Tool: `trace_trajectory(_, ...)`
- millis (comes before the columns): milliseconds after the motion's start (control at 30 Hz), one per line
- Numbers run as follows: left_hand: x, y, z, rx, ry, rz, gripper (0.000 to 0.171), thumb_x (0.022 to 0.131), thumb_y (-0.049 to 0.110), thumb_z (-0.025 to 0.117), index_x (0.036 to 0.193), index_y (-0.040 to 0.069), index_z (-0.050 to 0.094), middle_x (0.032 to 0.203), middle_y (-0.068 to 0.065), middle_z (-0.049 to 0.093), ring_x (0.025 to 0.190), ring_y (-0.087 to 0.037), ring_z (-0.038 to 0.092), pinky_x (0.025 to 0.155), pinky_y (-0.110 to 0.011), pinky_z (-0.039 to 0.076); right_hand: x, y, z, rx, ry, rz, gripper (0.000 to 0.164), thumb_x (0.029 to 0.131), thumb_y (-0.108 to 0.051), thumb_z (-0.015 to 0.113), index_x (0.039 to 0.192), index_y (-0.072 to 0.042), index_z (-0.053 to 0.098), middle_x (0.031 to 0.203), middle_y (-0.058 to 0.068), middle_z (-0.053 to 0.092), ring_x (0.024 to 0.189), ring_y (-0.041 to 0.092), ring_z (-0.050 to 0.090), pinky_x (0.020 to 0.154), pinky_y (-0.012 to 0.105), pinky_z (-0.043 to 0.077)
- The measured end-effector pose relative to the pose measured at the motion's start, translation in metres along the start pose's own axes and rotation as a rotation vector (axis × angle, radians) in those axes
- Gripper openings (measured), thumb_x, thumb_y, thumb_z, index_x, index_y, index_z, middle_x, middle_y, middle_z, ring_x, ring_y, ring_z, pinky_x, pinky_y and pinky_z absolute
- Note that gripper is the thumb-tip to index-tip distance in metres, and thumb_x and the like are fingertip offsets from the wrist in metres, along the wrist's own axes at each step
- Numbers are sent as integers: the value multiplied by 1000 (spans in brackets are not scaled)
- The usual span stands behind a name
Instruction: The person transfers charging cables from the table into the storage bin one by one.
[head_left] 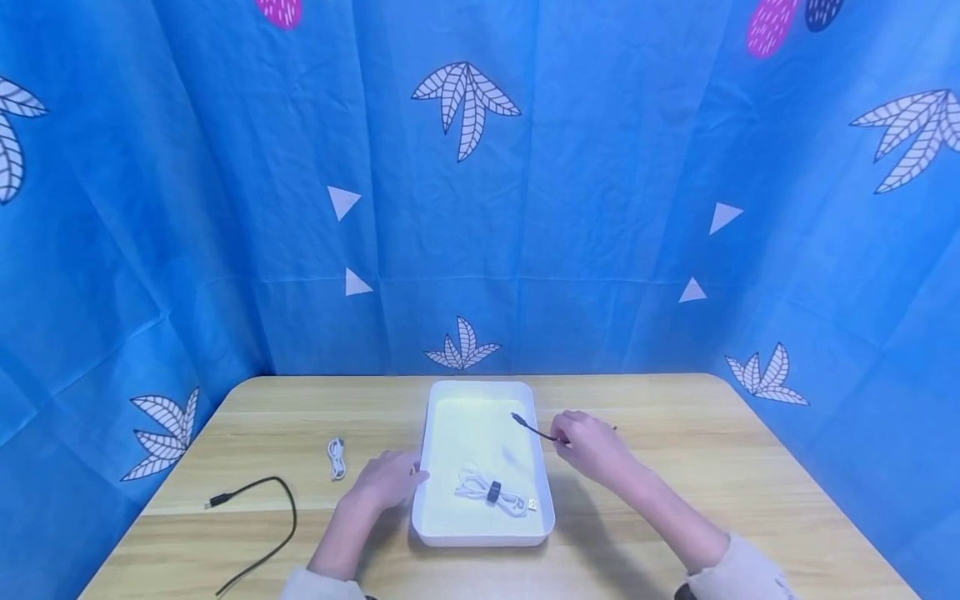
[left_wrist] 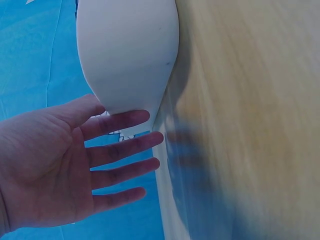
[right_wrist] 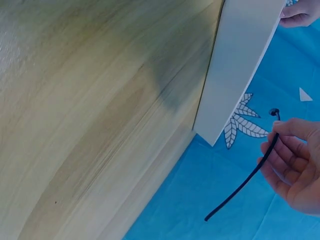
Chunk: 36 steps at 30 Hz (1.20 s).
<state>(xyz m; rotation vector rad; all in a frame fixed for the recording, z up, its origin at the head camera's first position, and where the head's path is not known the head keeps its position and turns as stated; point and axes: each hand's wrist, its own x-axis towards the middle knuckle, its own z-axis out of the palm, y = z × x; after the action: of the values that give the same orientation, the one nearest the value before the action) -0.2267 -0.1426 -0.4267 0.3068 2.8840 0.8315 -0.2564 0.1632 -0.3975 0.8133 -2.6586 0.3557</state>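
Observation:
A white tray [head_left: 483, 540] stands in the middle of the table. My left hand [head_left: 388, 479] is at its left side, thumb over the rim and index finger against the outer wall; in the left wrist view the other fingers [left_wrist: 125, 150] extend straight below it. My right hand [head_left: 592, 446] pinches a short black cable [right_wrist: 242, 185] between thumb and fingers, raised beside the tray's right wall, one plug end reaching over the tray. Inside the tray lies a coiled white USB cable [head_left: 472, 483] bound with a dark strap.
On the wooden table [head_left: 300, 408], left of the tray, lie a small bundled white cable [head_left: 337, 458] and a longer curved black cable [head_left: 292, 508] with a plug. A blue patterned curtain [head_left: 480, 233] hangs behind and at both sides.

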Motion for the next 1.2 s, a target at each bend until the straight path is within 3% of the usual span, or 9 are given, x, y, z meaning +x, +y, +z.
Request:
trace_trajectory(333,-2,0,0,-16,2,-7,32,91,19,55,118,2,58,73,1,50,69,-16,48,61,-33,41,-2,-2,4,23,62,-71,17,67,3,71,72,-8,59,66,-5,50,60,11,47,50,26,42)
trace_trajectory(667,2,-3,2,9,10,19,25,90,19,56,109,2,62,74,0,52,68,-17,48,61,-35,42,-1,-4,5,15,-14,-12,16,70,2,71,74,-10,60,68,-6,51,63,11,50,53,24,43)
trace_trajectory(867,1,-3,3,-1,8,4,30,90,19,56,114,2,60,77,0,54,70,-18,49,63,-36,43,-1,-5,7,6,-4,-30,16,70,1,71,74,-10,60,68,-6,50,62,11,49,52,24,42)
trace_trajectory(1067,0,-1,1,-14,6,-22,36,90,19,56,122,1,56,90,-5,60,82,-22,54,75,-43,45,0,-5,9,7,8,-43,18,69,1,72,74,-11,60,68,-7,49,62,11,49,52,24,42)
trace_trajectory(1200,-1,-1,1,-19,7,-20,36,90,19,56,122,1,56,89,-4,59,79,-21,53,72,-41,45,1,-7,8,9,2,-40,18,69,0,72,73,-12,60,68,-7,49,62,10,48,52,24,42)
